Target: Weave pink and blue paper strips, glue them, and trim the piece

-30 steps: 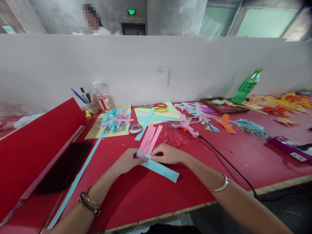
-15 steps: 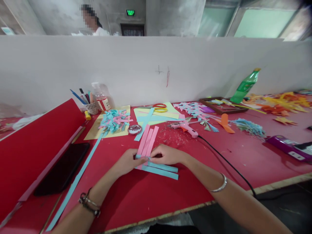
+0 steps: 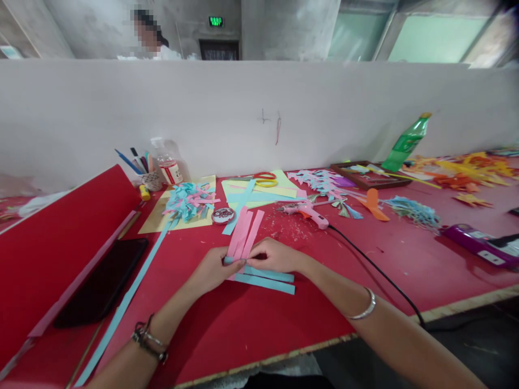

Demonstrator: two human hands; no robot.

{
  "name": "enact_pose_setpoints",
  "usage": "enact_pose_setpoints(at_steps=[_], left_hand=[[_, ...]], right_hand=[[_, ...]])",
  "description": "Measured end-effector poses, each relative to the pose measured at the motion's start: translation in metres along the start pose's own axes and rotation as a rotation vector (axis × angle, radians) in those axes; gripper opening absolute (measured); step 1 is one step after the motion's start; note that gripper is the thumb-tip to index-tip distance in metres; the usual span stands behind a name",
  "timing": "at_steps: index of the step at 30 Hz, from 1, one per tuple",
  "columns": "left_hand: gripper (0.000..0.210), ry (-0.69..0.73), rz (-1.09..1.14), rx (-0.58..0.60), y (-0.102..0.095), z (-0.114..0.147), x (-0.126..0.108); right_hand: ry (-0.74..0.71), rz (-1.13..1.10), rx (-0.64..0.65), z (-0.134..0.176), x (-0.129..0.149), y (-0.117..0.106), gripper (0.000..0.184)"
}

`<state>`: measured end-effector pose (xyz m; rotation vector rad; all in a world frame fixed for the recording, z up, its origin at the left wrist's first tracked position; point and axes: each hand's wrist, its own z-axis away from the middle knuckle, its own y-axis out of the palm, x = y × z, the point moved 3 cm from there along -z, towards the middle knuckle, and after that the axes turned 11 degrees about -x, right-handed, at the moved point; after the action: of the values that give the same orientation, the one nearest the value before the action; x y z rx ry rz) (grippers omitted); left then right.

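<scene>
Pink paper strips point(image 3: 252, 233) and blue paper strips point(image 3: 267, 286) cross each other in a woven piece on the red table. At the left side of the crossing, my left hand point(image 3: 213, 268) is closed on the strips, its thumb lying over them. My right hand point(image 3: 273, 256) pinches the strips from the other side, and its fingertips meet the left thumb. The pink ends point away from me, while the blue ends stick out to the right under my right hand. My fingers hide the middle of the weave.
A pink glue gun point(image 3: 310, 212) with a black cord lies right of the strips, near scissors point(image 3: 265, 180) and a round tin point(image 3: 223, 215). A phone point(image 3: 103, 283) and a long blue strip point(image 3: 132, 294) lie left. A green bottle point(image 3: 407, 143) stands back right; a person point(image 3: 151, 35) is beyond the partition.
The pink strips have shifted: the left and middle ones now lie closer together. Both hands keep their hold at nearly the same spot.
</scene>
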<state>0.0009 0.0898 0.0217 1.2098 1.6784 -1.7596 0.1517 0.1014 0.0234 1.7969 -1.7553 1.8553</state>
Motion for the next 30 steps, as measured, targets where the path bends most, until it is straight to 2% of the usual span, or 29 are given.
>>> enact_pose_setpoints(at_steps=[8, 17, 21, 26, 30], left_hand=[[0.03, 0.016, 0.046, 0.0, -0.0005, 0.0005, -0.0003], [0.03, -0.014, 0.03, -0.039, -0.0006, -0.001, 0.0016], [0.031, -0.03, 0.029, -0.095, -0.0011, -0.0014, 0.0015], [0.04, -0.063, 0.013, -0.049, -0.0008, -0.0005, 0.0023], [0.05, -0.107, -0.075, -0.075, -0.0024, -0.0008, 0.0072]], right_hand=[[0.009, 0.011, -0.036, -0.0004, 0.0003, 0.0003, 0.02], [0.02, 0.017, -0.012, -0.0007, -0.0012, -0.0025, 0.028], [0.034, 0.035, -0.02, -0.0005, -0.0002, -0.0054, 0.028], [0.014, 0.055, 0.037, -0.0005, 0.0002, -0.0052, 0.03], [0.021, 0.046, 0.057, 0.0004, -0.0012, -0.0036, 0.03]])
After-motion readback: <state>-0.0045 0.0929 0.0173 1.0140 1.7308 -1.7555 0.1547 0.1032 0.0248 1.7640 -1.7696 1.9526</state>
